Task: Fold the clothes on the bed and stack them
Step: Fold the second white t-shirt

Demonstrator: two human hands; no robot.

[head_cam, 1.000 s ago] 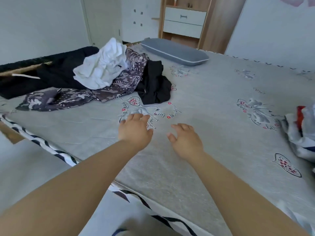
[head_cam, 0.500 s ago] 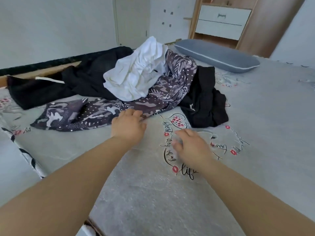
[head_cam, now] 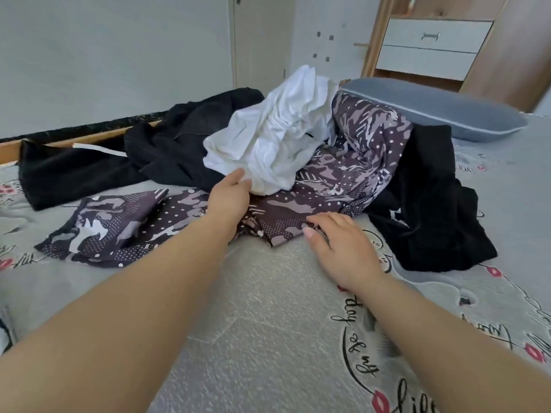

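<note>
From my feed I see the clothes heaped toward the far left of the bed (head_cam: pixel 268 338), all unfolded. My left hand (head_cam: pixel 231 198) reaches into the heap with fingers nearly straight, the fingertips touching the lower edge of the white garment (head_cam: pixel 277 138); I cannot tell whether they pinch any cloth. My right hand (head_cam: pixel 337 245) lies low on the sheet, fingers spread and lightly bent, the fingertips at the near hem of the patterned cloth (head_cam: pixel 313 201), the thumb free; it holds nothing that I can see. The white garment sits crumpled on top of the heap, resting on the patterned cloth, which spreads out flat toward the left and rises in a fold at the back right. A black garment (head_cam: pixel 167 150) lies behind and to the left, partly under the white one, running out to the bed's far edge, with a white strip (head_cam: pixel 98 149) across it. Another black piece (head_cam: pixel 432 210) is bunched just right of the patterned cloth, touching it, and it lies close beside my right hand. Beyond the heap a grey pillow (head_cam: pixel 441 111) lies across the bed. Behind it stands a wooden unit with white drawers (head_cam: pixel 429 49), and a door (head_cam: pixel 259 40) is set in the pale wall.
</note>
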